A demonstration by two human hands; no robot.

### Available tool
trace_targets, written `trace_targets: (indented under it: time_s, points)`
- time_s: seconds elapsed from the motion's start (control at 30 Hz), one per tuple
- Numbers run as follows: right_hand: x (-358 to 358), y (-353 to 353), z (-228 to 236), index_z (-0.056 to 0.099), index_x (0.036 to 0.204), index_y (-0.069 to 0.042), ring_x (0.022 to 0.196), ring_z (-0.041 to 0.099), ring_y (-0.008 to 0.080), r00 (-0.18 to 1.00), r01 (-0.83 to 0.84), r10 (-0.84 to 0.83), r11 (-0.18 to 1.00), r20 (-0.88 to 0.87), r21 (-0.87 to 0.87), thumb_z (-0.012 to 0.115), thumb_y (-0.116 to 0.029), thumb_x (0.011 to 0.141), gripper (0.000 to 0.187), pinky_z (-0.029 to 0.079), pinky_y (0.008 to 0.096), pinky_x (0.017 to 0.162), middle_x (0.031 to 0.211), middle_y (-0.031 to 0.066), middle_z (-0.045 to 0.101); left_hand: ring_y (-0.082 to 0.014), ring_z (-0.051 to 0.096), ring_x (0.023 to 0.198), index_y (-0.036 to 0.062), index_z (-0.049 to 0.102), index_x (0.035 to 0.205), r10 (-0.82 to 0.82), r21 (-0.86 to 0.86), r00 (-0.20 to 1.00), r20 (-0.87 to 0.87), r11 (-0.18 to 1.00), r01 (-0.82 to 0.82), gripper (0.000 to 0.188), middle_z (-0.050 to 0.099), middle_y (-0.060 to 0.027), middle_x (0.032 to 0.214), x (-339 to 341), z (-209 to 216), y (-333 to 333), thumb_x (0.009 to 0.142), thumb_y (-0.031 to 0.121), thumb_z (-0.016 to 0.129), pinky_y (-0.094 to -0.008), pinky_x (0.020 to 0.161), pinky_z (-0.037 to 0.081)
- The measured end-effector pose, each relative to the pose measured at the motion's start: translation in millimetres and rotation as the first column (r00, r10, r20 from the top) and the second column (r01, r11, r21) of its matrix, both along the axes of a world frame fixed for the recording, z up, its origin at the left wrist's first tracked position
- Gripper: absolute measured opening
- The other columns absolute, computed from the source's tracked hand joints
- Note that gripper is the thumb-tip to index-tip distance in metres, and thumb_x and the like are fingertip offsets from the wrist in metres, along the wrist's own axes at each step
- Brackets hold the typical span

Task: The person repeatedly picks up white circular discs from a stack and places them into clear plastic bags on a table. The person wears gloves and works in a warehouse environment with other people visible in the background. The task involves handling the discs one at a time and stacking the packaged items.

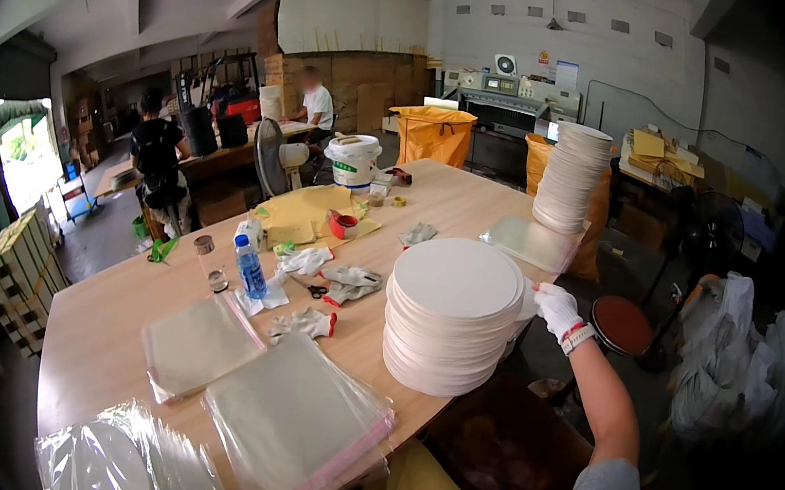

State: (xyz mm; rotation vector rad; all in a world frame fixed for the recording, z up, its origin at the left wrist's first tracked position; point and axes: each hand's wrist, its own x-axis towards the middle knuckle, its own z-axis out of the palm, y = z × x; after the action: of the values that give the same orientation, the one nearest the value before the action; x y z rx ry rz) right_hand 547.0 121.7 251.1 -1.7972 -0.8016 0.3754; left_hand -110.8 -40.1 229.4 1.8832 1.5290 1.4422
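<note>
My right hand point(558, 311), in a white glove with a red cuff, is at the right side of a tall stack of white round boards point(452, 321). Its fingers are closed on the edge of a white round board point(528, 303), which is mostly hidden behind the stack. A watch with a pale strap circles that wrist. My left hand does not show. Flat stacks of clear plastic bags point(297, 420) lie left of the boards, and a filled clear bag point(107, 455) with a round board inside is at the near left corner.
A second stack of boards point(572, 179) stands at the table's far right. Work gloves point(304, 325), scissors point(316, 291), a water bottle point(249, 269), a tape roll point(343, 226) and a bucket point(352, 160) sit on the table. A round stool point(622, 325) is at the right. Two people are farther back.
</note>
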Motion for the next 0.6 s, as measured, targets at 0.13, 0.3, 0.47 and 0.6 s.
trace_targets:
  time_s: [0.13,0.3,0.47,0.6]
  points:
    - [-15,8,13,0.063,0.099,-0.011,0.040,0.037,0.0050,0.998,-0.046,0.041,0.990,-0.043,-0.135,0.053,-0.014,0.078,0.023,0.029,0.0226,0.035,0.055,-0.0051,0.045,-0.0299,0.059,0.089,-0.0004,0.052,0.110,-0.097,-0.382,0.984,0.151,0.912,0.149,0.037,0.062,-0.0146,0.095,33,-30,17,0.088,0.029,0.052,-0.0453,0.092,0.035]
    - [1,6,13,0.063,0.090,-0.011,0.038,0.038,0.0085,0.987,-0.152,0.144,0.980,-0.071,-0.129,0.053,-0.012,0.079,0.015,0.029,0.0252,0.034,0.053,-0.0038,0.046,-0.0289,0.060,0.088,0.0005,0.053,0.108,-0.122,-0.539,0.961,0.247,0.807,0.241,0.035,0.062,-0.0141,0.094,50,-44,27,0.088,0.029,0.052,-0.0434,0.089,0.037]
    - [20,18,27,0.057,0.077,-0.003,0.037,0.034,0.0089,0.921,-0.228,0.190,0.971,-0.342,-0.075,0.051,-0.010,0.081,0.010,0.024,0.0239,0.034,0.053,-0.0004,0.043,-0.0280,0.060,0.087,0.0014,0.055,0.107,-0.128,-0.595,0.950,0.285,0.753,0.280,0.033,0.062,-0.0135,0.094,54,-54,29,0.088,0.029,0.053,-0.0415,0.087,0.039]
    - [31,30,18,0.052,0.074,-0.001,0.038,0.030,0.0090,0.813,-0.227,0.234,0.971,-0.533,0.080,0.050,-0.010,0.081,0.012,0.021,0.0241,0.035,0.055,0.0017,0.042,-0.0272,0.060,0.086,0.0021,0.056,0.105,-0.127,-0.624,0.944,0.306,0.722,0.299,0.032,0.063,-0.0130,0.093,53,-63,24,0.087,0.029,0.053,-0.0400,0.085,0.041]
